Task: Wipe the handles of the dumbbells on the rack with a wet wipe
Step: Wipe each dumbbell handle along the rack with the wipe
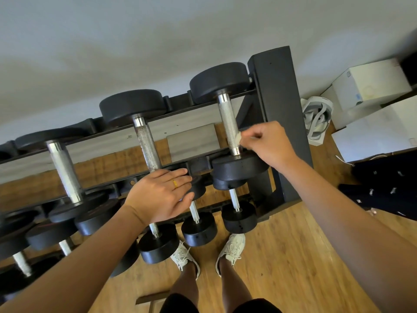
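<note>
Knurled steel under my fingertips: my right hand (267,144) is pinched shut on a small wad of wet wipe (238,138) and presses it against the lower end of the handle (228,123) of the rightmost dumbbell (230,114) on the top tier, up at about one o'clock from the middle of my view. My left hand (161,195) lies open and flat, fingers together and holding nothing, resting on or just over the near head of the middle dumbbell (144,132) at roughly six o'clock of that bar (I cannot tell whether the palm bears any weight).

I judge I am mid-wipe on this first handle at the end of the rack (279,109). The wipe covers only a small patch of the side facing me, so the next move calls for working it along the bar towards the far head at twelve o'clock and round the back, then shifting to the neighbour at nine o'clock.

The handle looks bright and chrome-smooth at both collars, dull and finely cross-hatched between. The wipe is pale, crumpled small and mostly hidden in my fingers. Several more dumbbells wait on the tiers below, towards my shoes (232,249) at six o'clock
</note>
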